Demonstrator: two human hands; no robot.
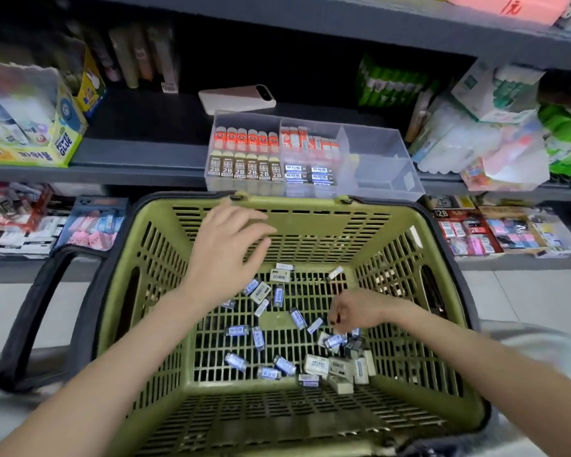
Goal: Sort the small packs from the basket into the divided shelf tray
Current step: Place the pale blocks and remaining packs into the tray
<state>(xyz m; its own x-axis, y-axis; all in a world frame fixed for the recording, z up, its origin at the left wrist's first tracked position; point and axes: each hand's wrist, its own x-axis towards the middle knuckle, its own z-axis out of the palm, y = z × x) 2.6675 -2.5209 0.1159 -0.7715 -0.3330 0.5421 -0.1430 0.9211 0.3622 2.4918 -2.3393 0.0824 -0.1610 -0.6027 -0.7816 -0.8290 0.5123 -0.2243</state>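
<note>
Packs point(279, 296) lie loose on the basket point(310, 222) floor, blue ones mid, cream ones front-right. The tray point(376, 150) sits on the shelf point(139, 150) just behind, with rows in its left and middle cells. Right hand point(353, 313) is down among the packs with fingers curled, can't tell if it holds one; left hand point(225, 249) hovers above, fingers spread, holding nothing.

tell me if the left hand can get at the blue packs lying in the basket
Probably yes. The left hand hovers open above the basket, whose top is uncovered, and several blue packs lie loose on its floor just below it. The right hand sits farther right, out of the way.
</note>
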